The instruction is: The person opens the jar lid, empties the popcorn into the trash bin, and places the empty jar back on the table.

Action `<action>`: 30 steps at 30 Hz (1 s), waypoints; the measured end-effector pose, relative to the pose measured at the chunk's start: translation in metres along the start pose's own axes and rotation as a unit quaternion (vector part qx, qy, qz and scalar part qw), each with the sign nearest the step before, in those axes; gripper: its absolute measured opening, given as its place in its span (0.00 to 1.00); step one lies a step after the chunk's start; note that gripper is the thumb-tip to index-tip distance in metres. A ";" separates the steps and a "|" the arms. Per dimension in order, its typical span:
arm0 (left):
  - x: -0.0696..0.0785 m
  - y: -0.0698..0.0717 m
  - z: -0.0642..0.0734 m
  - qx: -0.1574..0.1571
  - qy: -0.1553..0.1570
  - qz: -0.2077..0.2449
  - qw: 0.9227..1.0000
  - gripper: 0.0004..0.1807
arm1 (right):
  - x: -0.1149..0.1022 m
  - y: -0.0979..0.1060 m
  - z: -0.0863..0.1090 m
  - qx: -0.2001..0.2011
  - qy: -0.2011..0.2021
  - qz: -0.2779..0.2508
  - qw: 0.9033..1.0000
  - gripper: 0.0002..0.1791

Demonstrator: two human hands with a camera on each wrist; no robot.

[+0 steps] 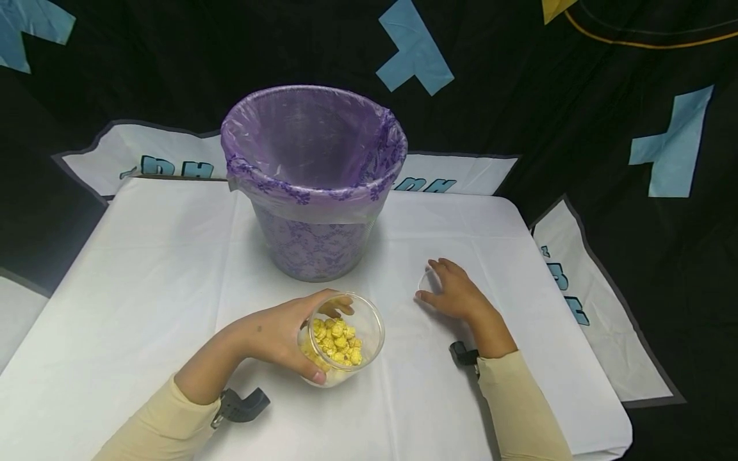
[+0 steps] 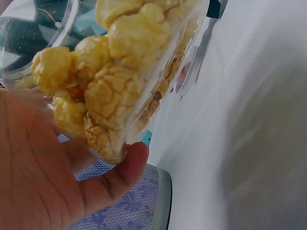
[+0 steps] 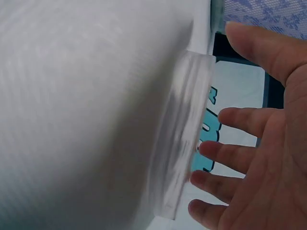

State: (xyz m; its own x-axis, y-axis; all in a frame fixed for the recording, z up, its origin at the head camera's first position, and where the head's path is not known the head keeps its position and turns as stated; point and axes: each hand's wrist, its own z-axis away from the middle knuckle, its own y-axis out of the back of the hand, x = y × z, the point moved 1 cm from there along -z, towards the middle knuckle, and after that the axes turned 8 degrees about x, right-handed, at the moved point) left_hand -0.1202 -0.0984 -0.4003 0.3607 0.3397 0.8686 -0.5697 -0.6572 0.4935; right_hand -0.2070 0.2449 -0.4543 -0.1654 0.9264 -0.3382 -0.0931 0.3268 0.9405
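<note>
My left hand [image 1: 271,334] grips a clear round jar [image 1: 369,339] from its left side, thumb at the front and fingers round the back. The jar tilts, its open mouth facing up toward the head camera. Yellow popcorn [image 1: 337,341] lies inside; the left wrist view shows its big cracked pieces through the wall. My right hand [image 1: 463,298] hovers at a clear round lid [image 3: 183,136] on the white cloth. In the right wrist view its fingers are spread, the fingertips right by the lid's edge and the thumb apart from it.
A purple patterned bin [image 1: 314,246] stands behind the jar, lined with a see-through purple bag [image 1: 259,174] folded over its rim. White cloth [image 1: 144,269] covers the table. Black curtain with blue tape shapes [image 1: 415,48] hangs behind.
</note>
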 end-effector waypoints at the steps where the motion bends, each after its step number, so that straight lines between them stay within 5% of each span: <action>1: 0.000 0.000 0.000 0.000 0.000 0.000 1.000 0.58 | 0.000 0.002 0.000 0.004 0.004 0.000 1.000 0.44; 13: 0.000 -0.001 0.000 -0.001 -0.002 0.003 1.000 0.57 | -0.001 0.029 -0.002 0.056 0.003 -0.044 0.997 0.43; 30: 0.000 0.000 0.002 0.003 0.002 -0.014 1.000 0.58 | -0.027 0.072 -0.021 0.130 0.066 -0.064 0.987 0.43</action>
State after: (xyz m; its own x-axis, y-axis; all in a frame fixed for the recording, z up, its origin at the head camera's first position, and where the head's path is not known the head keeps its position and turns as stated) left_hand -0.1183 -0.1000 -0.4007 0.3738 0.3605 0.8546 -0.5544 -0.6518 0.5174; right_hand -0.2297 0.2397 -0.3781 -0.2967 0.8477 -0.4398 0.1312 0.4923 0.8605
